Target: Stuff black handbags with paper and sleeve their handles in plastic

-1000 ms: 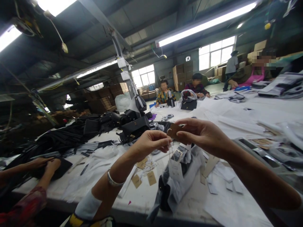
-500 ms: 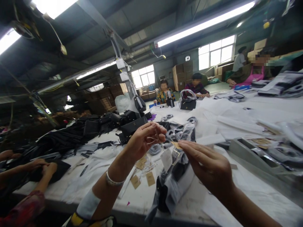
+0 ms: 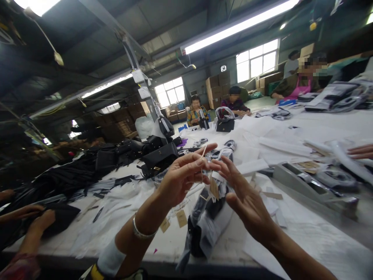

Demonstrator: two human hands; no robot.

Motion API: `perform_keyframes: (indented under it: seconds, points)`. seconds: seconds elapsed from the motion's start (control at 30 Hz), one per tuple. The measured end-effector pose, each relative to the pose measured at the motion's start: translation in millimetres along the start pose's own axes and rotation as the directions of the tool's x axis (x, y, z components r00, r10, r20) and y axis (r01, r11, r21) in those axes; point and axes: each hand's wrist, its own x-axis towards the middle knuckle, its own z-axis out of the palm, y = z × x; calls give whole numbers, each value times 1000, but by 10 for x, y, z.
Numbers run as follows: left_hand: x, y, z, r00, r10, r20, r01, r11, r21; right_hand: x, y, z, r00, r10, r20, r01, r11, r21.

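Observation:
My left hand is raised over the table, its fingers pinching a thin white string. From the string a brown paper hang tag dangles between my hands. My right hand has its fingers stretched out and the thumb apart; its fingertips meet the left fingertips near the string. Below lies a black and grey item in clear plastic wrap, partly hidden by my hands. More brown tags with white strings rest on the table beside it.
Black handbags are heaped at the left. A co-worker's hands hold a black piece at the lower left. On the right are a grey tape dispenser and white sheets. Another person's hand reaches in there. Several people sit across the table.
My right hand has let go of the brown tag, which now hangs down. Its fingers have opened and moved up to the left fingertips. The view has shifted slightly.

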Motion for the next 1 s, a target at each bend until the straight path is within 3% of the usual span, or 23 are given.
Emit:
perform_keyframes:
  seconds: [0.1,0.2,0.3,0.47,0.6,0.77,0.9,1.0]
  points:
    - [9,-21,97,998,-16,55,17,1000,-18,71,-67,98,996,69,52,-73,994,85]
    - [-4,-40,91,998,8,57,-7,1000,-15,24,-67,131,988,152,-3,-149,971,184]
    - [-65,-126,-43,1000,-8,23,8,1000,-10,-113,-13,58,975,222,-18,-208,936,283]
    - [-259,-448,-346,988,-147,-44,145,988,-46,-363,48,-96,932,336,139,-364,859,359]
    - [-391,-671,-527,975,-210,-72,213,976,41,-501,90,-194,881,464,96,-473,872,126]
    - [-423,-899,-733,952,-215,-219,247,961,128,-558,189,-286,829,531,173,-499,844,-199]
    - [-370,-1140,-835,929,-364,-65,368,895,252,-519,288,-246,778,570,263,-530,821,-213]
    - [-295,-1280,-855,888,-451,83,416,868,271,-477,395,-177,762,553,337,-554,826,-105]
